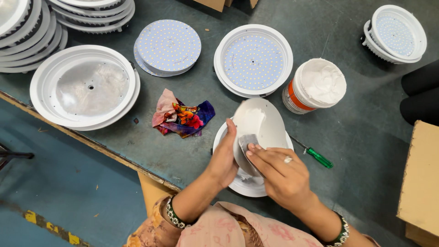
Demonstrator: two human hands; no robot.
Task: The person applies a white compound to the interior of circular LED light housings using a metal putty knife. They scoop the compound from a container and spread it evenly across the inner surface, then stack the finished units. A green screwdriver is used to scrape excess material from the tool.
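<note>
My left hand (pixel 222 158) holds a round white disc (pixel 258 123) tilted on edge, gripping its left rim. My right hand (pixel 280 171) presses a small grey pad (pixel 247 141) against the disc's lower face, which is smeared with white paste. Under both hands lies a white round lamp housing (pixel 242 185). An open tub of white paste (pixel 315 87) with an orange label stands just beyond the disc, to the right.
A colourful rag (pixel 183 118) lies left of the hands. A green-handled screwdriver (pixel 318 157) lies to the right. Around them sit a housing with an LED board (pixel 254 60), loose LED boards (pixel 168 46), an empty housing (pixel 84 87), stacked housings (pixel 27 32) and a cardboard box (pixel 420 178).
</note>
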